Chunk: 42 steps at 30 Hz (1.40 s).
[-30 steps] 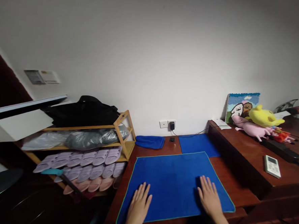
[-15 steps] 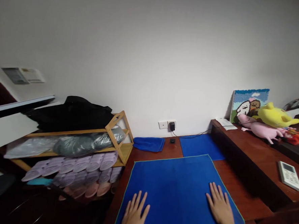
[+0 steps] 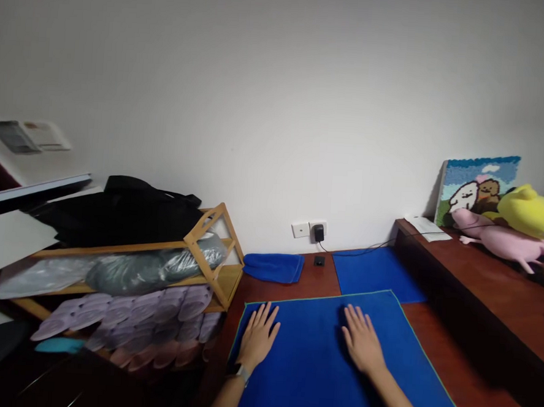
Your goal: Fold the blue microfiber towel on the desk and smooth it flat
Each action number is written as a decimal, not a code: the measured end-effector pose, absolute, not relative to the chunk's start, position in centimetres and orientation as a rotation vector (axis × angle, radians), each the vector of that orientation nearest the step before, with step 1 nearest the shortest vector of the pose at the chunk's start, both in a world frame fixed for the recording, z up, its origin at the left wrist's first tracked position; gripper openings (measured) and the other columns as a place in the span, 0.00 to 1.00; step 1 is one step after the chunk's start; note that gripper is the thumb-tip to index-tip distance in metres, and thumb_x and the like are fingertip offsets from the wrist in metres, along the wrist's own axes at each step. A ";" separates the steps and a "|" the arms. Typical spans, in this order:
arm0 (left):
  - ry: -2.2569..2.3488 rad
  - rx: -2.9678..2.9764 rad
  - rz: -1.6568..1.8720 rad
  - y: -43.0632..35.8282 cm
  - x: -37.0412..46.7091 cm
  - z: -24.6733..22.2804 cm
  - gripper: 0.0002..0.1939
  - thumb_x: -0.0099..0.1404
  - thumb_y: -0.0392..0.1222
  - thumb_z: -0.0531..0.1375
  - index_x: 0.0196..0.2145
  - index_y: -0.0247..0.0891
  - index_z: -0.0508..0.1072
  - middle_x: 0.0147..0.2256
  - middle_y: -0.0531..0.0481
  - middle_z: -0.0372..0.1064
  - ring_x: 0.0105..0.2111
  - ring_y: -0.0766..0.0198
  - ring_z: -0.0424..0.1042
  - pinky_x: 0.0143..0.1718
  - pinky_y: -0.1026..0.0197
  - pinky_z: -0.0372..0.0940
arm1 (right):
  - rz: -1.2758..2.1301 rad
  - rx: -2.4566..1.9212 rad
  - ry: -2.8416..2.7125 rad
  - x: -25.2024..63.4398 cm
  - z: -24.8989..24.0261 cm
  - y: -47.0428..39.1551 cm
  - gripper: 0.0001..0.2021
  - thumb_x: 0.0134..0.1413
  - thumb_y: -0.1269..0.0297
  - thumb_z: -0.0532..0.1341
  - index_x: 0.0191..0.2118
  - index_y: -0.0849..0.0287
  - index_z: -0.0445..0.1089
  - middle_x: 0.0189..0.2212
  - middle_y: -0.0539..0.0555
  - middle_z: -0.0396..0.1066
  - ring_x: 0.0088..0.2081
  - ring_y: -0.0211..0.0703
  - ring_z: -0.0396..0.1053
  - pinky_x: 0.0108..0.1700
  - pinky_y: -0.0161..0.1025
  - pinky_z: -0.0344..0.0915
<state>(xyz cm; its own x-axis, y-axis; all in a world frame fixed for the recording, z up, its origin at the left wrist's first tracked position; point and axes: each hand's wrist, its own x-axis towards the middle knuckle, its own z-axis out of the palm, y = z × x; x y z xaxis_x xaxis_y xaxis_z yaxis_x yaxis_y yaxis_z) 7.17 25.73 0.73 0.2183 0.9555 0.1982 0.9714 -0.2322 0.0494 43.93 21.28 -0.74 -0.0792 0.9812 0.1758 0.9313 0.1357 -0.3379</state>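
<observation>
A large blue cloth (image 3: 309,353) with a green edge lies spread over the reddish-brown tabletop (image 3: 434,330). On its left part, near the far left corner, my left hand (image 3: 258,338) rests flat with the fingers spread; a watch is on that wrist. My right hand (image 3: 362,341) also lies palm down on the cloth, right of the middle, fingers apart. Neither hand holds anything. Behind the spread cloth are a folded blue cloth (image 3: 272,267) at the left and another flat blue cloth (image 3: 378,272) at the right.
A wooden rack (image 3: 223,280) with a black bag (image 3: 128,210) and several purple slippers (image 3: 155,307) stands at the left. A raised ledge (image 3: 489,266) at the right bears a pink plush toy (image 3: 500,239), a yellow one (image 3: 532,213) and a picture (image 3: 480,185). A plug (image 3: 319,233) sits in the wall.
Both hands have moved forward over the cloth toward its far edge, and my right hand has also come inward to the left. The view has shifted slightly.
</observation>
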 end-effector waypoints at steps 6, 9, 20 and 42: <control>-2.131 -2.284 -0.145 30.5 2.7 -0.3 0.30 0.76 0.57 0.46 0.71 0.48 0.57 0.72 0.46 0.50 0.72 0.49 0.48 0.70 0.42 0.47 | 0.372 -1.761 -2.241 40.3 -0.9 26.8 0.32 0.71 0.45 0.40 0.73 0.53 0.49 0.73 0.52 0.47 0.74 0.49 0.42 0.73 0.54 0.41; -2.081 -2.308 -0.208 30.8 1.1 -1.5 0.30 0.76 0.59 0.45 0.71 0.50 0.55 0.72 0.49 0.48 0.72 0.51 0.47 0.70 0.43 0.47 | 0.287 -1.796 -2.211 43.5 -2.4 27.8 0.31 0.71 0.45 0.41 0.73 0.49 0.49 0.73 0.51 0.46 0.74 0.49 0.41 0.73 0.56 0.39; -2.044 -2.280 -0.219 31.1 1.2 -2.3 0.30 0.75 0.60 0.46 0.71 0.52 0.55 0.72 0.48 0.50 0.72 0.51 0.48 0.69 0.41 0.47 | 0.163 -2.195 -1.981 61.3 -5.0 29.9 0.31 0.70 0.49 0.41 0.74 0.52 0.47 0.74 0.53 0.45 0.74 0.47 0.41 0.73 0.54 0.40; -1.737 -2.184 -0.465 29.0 10.1 2.8 0.34 0.74 0.53 0.36 0.56 0.35 0.74 0.53 0.36 0.75 0.54 0.46 0.72 0.59 0.45 0.62 | 0.072 -2.069 -1.597 67.2 -3.9 19.9 0.29 0.67 0.58 0.43 0.61 0.66 0.70 0.63 0.62 0.67 0.65 0.51 0.63 0.69 0.48 0.55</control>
